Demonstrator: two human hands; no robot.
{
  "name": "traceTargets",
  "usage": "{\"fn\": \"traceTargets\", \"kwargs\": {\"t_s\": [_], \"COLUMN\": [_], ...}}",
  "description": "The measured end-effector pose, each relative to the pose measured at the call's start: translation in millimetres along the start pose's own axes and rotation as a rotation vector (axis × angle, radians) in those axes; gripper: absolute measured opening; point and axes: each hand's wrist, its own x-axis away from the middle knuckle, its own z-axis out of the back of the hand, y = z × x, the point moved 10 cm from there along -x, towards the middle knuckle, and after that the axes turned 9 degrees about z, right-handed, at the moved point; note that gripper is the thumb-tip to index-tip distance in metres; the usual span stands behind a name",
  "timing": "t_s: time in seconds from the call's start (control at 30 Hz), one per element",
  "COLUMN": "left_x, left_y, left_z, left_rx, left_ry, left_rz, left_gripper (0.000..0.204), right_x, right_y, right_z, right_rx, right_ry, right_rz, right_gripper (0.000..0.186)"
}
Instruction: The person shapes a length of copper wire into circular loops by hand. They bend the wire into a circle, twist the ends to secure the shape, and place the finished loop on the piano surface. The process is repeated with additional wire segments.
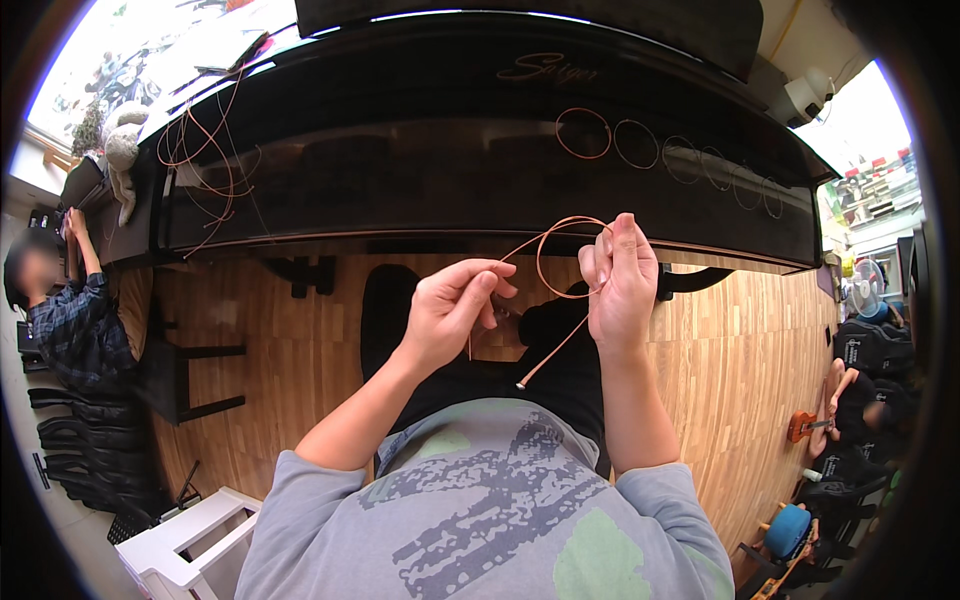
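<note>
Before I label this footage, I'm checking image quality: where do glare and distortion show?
Head view: bright light washes out the upper left and right; the black piano bows into an arch; the rim is dark; the copper-coloured wire in the left hand and right hand looks fairly sharp.

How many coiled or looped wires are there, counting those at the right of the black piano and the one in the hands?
Copper-coloured coil on the black piano: 1
Paler coils beside it: 5
Looped wire in the left hand and right hand: 1
Total: 7
</note>
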Motion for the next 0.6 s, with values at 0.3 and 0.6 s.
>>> {"fn": "traceTargets", "kwargs": {"t_s": [0.3,0.6], "left_x": [-3,-14], "left_y": [27,42], "left_z": [-4,-5], "left_rx": [0.337,0.197], "left_ry": [-0.374,-0.102], "left_rz": [0.004,-0.215], "left_gripper": [0.019,0.006], "right_x": [5,9], "right_y": [-11,-1], "right_z": [-4,-14], "right_rx": [0.302,0.230], "right_ry": [-0.056,-0.083], "right_rz": [0.170,0.057], "right_gripper": [0.036,0.036]}}
